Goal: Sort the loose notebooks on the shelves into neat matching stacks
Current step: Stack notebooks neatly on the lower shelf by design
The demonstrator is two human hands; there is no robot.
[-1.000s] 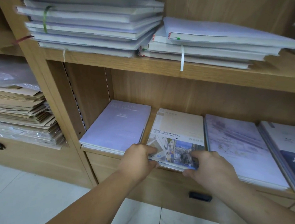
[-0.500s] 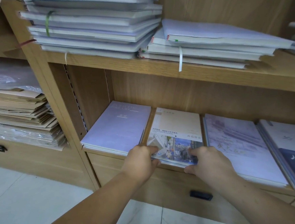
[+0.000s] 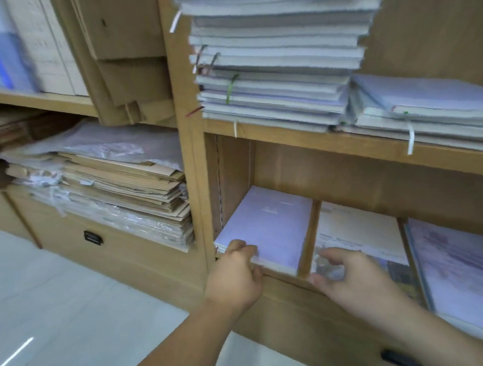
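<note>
With the left hand [image 3: 233, 278] gripping the lilac stack's [image 3: 269, 226] front edge on the lower shelf [image 3: 308, 241] and the right hand [image 3: 355, 280] loosely open over the neighbouring photo notebook [image 3: 359, 231], square the stack's edges gently so covers don't slide.

A wood-grain shelving unit [image 3: 430, 23] fills the view from 9 o'clock round to 4 o'clock. Its thick upright [image 3: 189, 172] stands near the centre and parts a left bay from a right bay. A strip of peg holes [image 3: 220, 184] runs down the side panel just to the 3 o'clock side of the upright. A shelf board [image 3: 318, 141] crosses the right bay in front of a plain back panel [image 3: 350, 183]. At 9 o'clock a drawer front [image 3: 59, 229] carries a black recessed handle [image 3: 93, 238]; a second black handle [image 3: 401, 360] sits at 5 o'clock. Pale glossy floor [image 3: 56, 307] spreads across 8 o'clock, with a thin white streak of reflected light [image 3: 11, 357] near the edge.
</note>
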